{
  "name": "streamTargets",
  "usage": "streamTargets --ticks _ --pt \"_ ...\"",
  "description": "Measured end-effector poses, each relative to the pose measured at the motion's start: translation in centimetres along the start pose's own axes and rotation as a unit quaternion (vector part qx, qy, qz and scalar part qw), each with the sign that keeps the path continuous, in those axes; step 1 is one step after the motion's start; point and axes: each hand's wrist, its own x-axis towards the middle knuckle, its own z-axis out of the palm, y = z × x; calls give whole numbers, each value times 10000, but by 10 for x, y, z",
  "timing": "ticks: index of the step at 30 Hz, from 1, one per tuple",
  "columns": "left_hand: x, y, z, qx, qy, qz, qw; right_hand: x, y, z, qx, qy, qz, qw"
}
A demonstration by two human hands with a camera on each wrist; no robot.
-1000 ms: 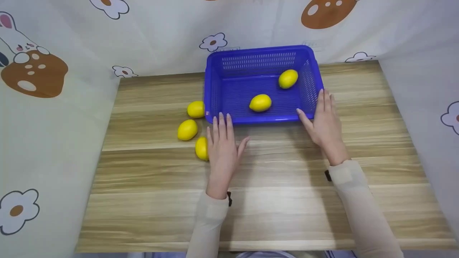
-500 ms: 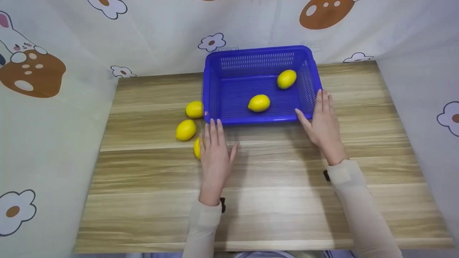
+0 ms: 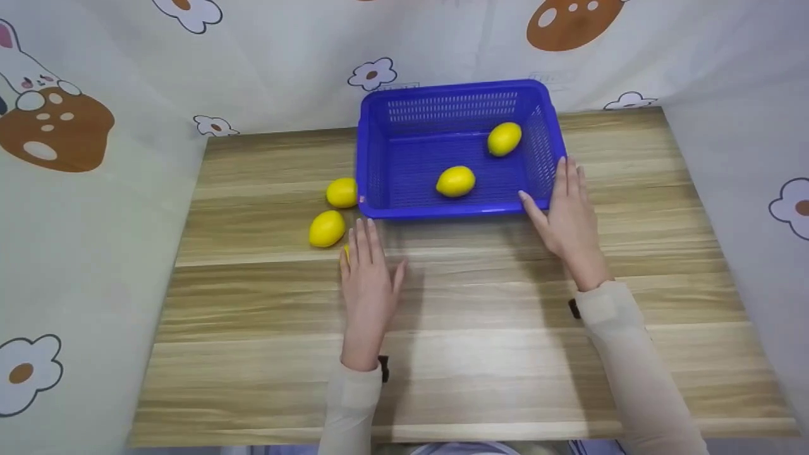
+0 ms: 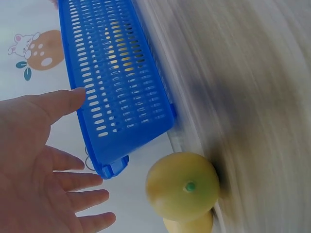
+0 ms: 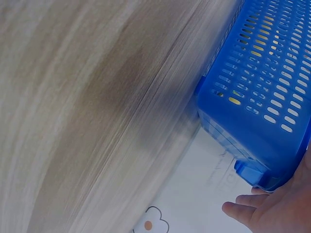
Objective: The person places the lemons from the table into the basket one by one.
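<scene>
While the left grip (image 3: 368, 287) is wide near a lemon (image 3: 327, 229), the wide right grip (image 3: 574, 224) touches the basket (image 3: 442, 212).

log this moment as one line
left hand: fingers extended, near a lemon | right hand: at basket, near right corner | in basket: two lemons | on table: three lemons, one mostly hidden

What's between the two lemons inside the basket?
In the head view, only the bare floor of the basket lies between the nearer lemon and the farther lemon.
</scene>
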Motion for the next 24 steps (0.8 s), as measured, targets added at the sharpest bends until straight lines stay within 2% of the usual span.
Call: streamTargets --ticks 6,14,24 --pt "-5 -11 2 -39 -49 -203 9998 0 0 0 17 -21 -4 10000" --pt "-7 -23 1 -57 -172 -319 9993 -1 -1 -1 -7 -25 10 10000" --pt "-8 -34 0 -251 -325 -321 9986 -1 -3 -2 68 5 30 10000"
